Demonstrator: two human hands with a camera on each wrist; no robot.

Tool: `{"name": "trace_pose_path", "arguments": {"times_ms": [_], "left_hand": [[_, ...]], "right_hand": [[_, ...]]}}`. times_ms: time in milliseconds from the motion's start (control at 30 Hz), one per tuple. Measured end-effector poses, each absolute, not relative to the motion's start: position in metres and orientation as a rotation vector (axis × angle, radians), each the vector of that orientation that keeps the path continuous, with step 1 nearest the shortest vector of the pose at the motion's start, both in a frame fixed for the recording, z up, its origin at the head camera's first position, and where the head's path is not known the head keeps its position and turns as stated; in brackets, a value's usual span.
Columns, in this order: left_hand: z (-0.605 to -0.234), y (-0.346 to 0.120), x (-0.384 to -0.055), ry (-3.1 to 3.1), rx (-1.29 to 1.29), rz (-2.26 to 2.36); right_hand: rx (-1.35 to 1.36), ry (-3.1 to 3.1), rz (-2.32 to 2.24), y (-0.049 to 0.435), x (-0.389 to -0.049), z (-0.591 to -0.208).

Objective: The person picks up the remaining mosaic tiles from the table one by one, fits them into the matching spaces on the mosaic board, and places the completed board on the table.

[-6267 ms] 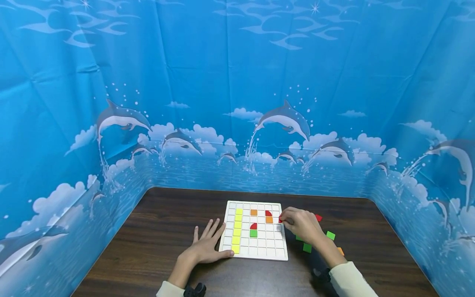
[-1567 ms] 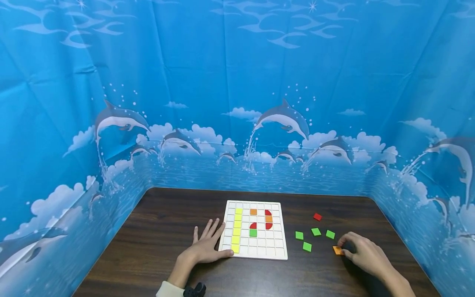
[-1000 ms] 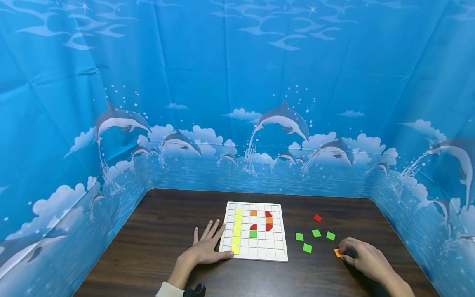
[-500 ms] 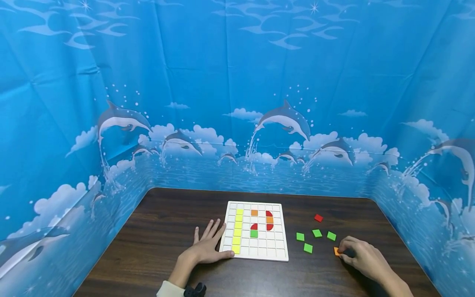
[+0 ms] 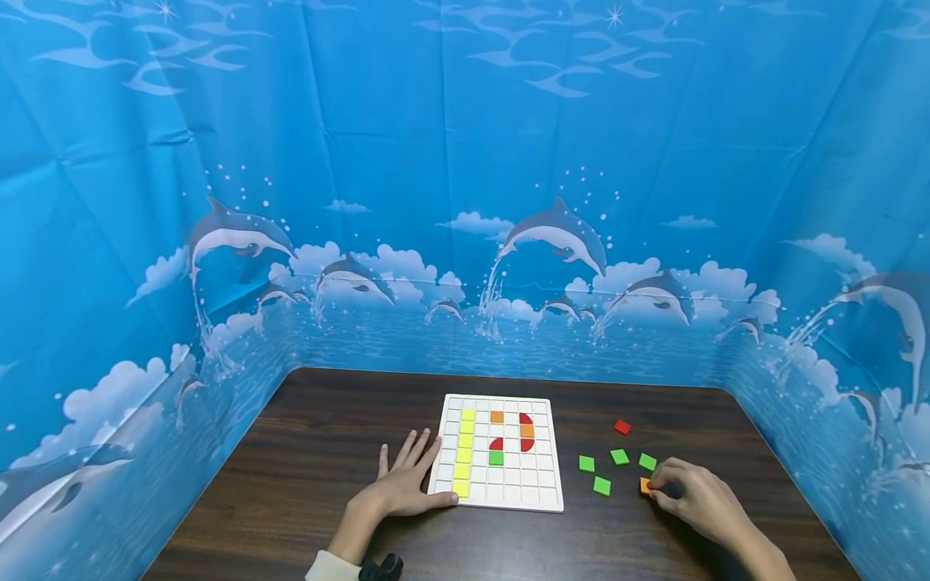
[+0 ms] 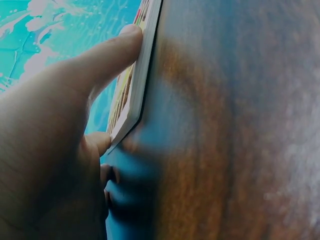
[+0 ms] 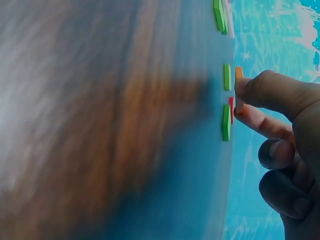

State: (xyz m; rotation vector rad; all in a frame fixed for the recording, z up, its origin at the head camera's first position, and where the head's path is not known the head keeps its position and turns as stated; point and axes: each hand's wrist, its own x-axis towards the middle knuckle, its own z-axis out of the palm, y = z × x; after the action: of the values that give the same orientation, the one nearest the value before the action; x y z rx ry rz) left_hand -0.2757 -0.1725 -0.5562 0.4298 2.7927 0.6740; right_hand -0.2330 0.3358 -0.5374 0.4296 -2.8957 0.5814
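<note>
Dark tabletop (image 5: pixel 327 436), orange tile (image 5: pixel 644 486) between fingertips (image 7: pixel 251 87) of the right grip (image 5: pixel 693 492).

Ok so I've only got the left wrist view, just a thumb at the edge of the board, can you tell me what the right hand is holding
Observer: The right hand is pinching an orange tile between thumb and finger.

Operator: And what's lying loose off to the right of the board?

Observer: Four loose green tiles and one loose red tile, between the board and the right side of the table.

Operator: Which piece is above the green square on the board?

Observer: A red quarter-round piece sits directly above that green square, in the head view.
</note>
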Motion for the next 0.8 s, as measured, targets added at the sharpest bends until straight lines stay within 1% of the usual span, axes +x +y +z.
{"name": "trace_pose_path", "arguments": {"times_ms": [300, 500, 667, 800], "left_hand": [[-0.546, -0.171, -0.272, 2.773, 0.443, 0.675], [-0.549, -0.172, -0.274, 2.761, 0.435, 0.673], [-0.544, -0.172, -0.273, 2.752, 0.42, 0.667], [-0.548, -0.173, -0.275, 2.768, 0.459, 0.666]], "right_hand": [[0.478, -2.831, 0.674, 0.315, -0.241, -0.529], [0.503, -2.802, 0.736, 0.295, -0.251, -0.523], [0.548, -2.758, 0.713, 0.276, -0.262, -0.516], [0.586, -2.732, 0.697, 0.26, -0.27, -0.512]]}}
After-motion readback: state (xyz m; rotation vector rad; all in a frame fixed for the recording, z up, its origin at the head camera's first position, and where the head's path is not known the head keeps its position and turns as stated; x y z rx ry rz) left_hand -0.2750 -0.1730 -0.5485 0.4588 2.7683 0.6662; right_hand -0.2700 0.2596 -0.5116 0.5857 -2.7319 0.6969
